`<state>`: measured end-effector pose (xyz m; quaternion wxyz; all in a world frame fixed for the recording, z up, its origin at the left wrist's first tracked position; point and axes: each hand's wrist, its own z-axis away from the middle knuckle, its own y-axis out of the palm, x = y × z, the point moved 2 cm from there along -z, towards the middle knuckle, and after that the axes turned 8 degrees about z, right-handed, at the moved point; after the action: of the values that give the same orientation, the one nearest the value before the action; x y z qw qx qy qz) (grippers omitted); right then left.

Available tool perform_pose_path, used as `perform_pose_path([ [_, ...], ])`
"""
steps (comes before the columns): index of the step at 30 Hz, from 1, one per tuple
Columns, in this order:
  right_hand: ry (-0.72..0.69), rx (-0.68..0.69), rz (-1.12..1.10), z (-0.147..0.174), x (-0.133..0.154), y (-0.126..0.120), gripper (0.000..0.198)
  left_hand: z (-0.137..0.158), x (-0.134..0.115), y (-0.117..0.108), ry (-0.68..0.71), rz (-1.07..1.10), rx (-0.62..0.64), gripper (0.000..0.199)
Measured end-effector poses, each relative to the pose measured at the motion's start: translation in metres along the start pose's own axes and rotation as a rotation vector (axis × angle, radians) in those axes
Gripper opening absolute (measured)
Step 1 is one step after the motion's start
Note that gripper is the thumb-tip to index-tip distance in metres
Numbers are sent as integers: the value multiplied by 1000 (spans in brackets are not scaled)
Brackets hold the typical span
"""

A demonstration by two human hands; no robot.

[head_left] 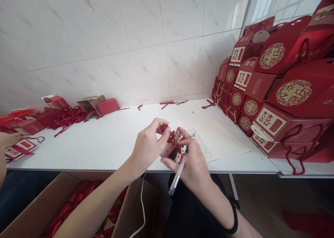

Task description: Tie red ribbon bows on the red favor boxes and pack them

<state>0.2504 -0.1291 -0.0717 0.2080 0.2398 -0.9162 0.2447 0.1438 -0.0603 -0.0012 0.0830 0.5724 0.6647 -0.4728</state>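
My left hand (pixel 150 145) pinches the upper edge of a small red printed card (pixel 174 145) with thumb and forefinger. The card has cartoon figures and a dark red scalloped part near the top; whether it is a folded card or a little box, I cannot tell. My right hand (pixel 194 161) holds the card's other side and also grips a clear pen (pixel 179 177), which slants downward across the palm. A sheet of handwritten lined paper (pixel 221 142) lies on the white table just beyond my right hand.
Red gift boxes (pixel 271 88) are stacked high at the right. Red ribbons (pixel 70 118) and boxes (pixel 108 106) sit at the left rear. Another person's hand (pixel 9 140) is at the far left edge. A carton (pixel 33 212) with red material stands below the table (pixel 99 151); a white cable (pixel 142 203) hangs beside it.
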Motion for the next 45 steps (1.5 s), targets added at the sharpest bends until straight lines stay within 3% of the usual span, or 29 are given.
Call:
perform_pose_path([
  [2, 19, 86, -39, 4, 7, 7, 39, 2, 0, 2, -64, 63, 78, 10],
  [5, 155, 143, -153, 5, 8, 8, 26, 4, 2, 2, -122, 164, 172, 16],
  [8, 345, 182, -269, 1, -2, -2, 12, 3, 3, -7, -87, 191, 168, 26],
  [11, 484, 222, -442, -6, -11, -16, 17, -1, 3, -17, 13, 56, 125, 34],
  [14, 553, 282, -673, -10, -13, -23, 20, -2, 7, -17, 18, 37, 191, 27],
  [17, 588, 312, -759, -10, -11, -23, 19, 0, 12, -10, -106, 251, 290, 18],
  [20, 549, 281, -650, -9, -9, -23, 20, 3, 10, -4, -49, 337, 283, 9],
  [26, 439, 89, -167, -8, 0, -30, 24, 12, 2, 0, 70, 310, 261, 24],
  [34, 473, 64, -163, -14, 1, -31, 28, 24, -7, 5, 450, 145, 245, 49],
  [45, 455, 75, -232, -15, -2, -30, 19, 25, -3, 6, 377, 166, 258, 56],
])
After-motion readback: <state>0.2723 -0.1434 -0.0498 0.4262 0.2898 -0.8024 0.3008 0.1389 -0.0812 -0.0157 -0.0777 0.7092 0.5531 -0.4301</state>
